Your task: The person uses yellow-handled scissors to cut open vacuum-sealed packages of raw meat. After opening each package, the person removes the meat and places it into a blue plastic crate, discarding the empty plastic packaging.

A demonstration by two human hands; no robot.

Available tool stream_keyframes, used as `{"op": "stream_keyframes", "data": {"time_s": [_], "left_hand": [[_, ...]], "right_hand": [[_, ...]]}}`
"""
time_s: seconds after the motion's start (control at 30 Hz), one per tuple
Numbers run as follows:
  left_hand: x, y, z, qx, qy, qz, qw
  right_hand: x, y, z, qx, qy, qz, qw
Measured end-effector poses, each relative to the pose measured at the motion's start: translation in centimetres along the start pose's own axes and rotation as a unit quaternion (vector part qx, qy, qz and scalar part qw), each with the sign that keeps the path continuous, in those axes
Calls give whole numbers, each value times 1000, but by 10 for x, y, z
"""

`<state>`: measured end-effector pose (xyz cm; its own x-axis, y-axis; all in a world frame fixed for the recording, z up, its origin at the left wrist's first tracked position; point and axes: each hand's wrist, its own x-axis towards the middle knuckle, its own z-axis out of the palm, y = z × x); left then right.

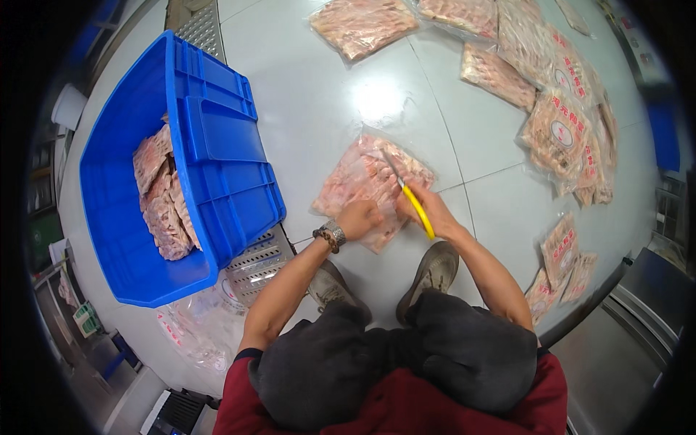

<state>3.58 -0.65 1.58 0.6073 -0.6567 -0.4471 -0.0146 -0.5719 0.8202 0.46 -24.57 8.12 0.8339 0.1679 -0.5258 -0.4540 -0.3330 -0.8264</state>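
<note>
On the floor in front of my shoes lies a flat, clear plastic bag of frozen meat [355,174], its pieces pale pink. My left hand [359,220] is closed on the near left part of this bag, with a dark watch and a beaded bracelet at the wrist. Scissors [418,209] with yellow handles are in my right hand [433,212]. Their metal blades point away from me and lie over the bag's upper middle. Whether the blades have cut into the plastic, I cannot tell.
A large blue bin [221,138] at the left holds unwrapped frozen meat slabs [163,206]. Emptied plastic bags [196,326] lie below it, near a perforated metal drain cover [257,264]. More bagged meat [558,134] is piled at far right; several smaller packs [558,257] lie nearer.
</note>
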Motion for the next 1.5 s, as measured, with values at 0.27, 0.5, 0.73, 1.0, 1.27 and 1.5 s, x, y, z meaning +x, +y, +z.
{"op": "stream_keyframes", "data": {"time_s": [0.27,0.5,0.73,1.0,1.27,1.5], "left_hand": [[-31,26,14,23,169,64,983],[-50,115,-30,30,220,175,959],[-80,177,-72,-230,177,134,948],[-114,199,-109,-238,46,181,953],[-55,159,-119,285,347,184,874],[-38,118,-130,232,251,107,934]], "right_hand": [[-33,27,-29,-426,194,44,883],[-18,-7,6,-377,148,-377,833],[6,-29,-12,-199,146,-349,904],[7,-19,-41,-54,18,-150,987],[-5,-28,-44,-53,29,-76,995],[-20,-30,-45,-127,24,-94,987]]}}
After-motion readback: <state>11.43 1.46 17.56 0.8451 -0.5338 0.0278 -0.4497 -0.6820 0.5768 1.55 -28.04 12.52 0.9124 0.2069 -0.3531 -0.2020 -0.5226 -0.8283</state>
